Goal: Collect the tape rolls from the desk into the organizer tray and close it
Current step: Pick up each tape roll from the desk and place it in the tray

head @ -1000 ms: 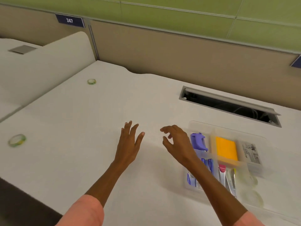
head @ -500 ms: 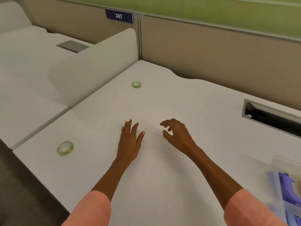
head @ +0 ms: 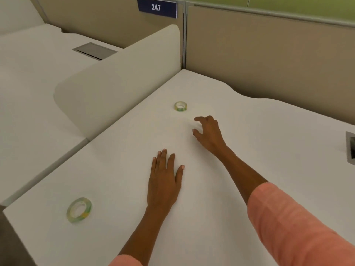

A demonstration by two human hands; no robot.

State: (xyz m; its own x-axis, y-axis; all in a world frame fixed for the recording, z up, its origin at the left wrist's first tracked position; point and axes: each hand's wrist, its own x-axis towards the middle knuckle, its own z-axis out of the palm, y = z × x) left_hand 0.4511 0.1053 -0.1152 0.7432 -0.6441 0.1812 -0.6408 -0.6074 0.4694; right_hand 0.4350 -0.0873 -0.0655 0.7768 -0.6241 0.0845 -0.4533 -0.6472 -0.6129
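Two green-and-yellow tape rolls lie flat on the white desk [head: 249, 150]. The far tape roll [head: 180, 106] sits toward the back of the desk. The near tape roll [head: 79, 209] lies by the front left corner. My right hand [head: 208, 133] hovers just right of and below the far roll, fingers curled apart and holding nothing. My left hand [head: 164, 181] is spread flat over the middle of the desk, empty. The organizer tray is out of view.
A cream rounded divider panel [head: 115, 89] stands along the desk's left edge, with a neighbouring desk beyond it. Tan partition walls close the back, with a "247" sign [head: 156, 7]. A cable slot [head: 351, 148] shows at the right edge.
The view has swung left, so the organizer tray has left the frame. My right hand has reached forward toward the far tape roll. My left hand stays spread over the desk.
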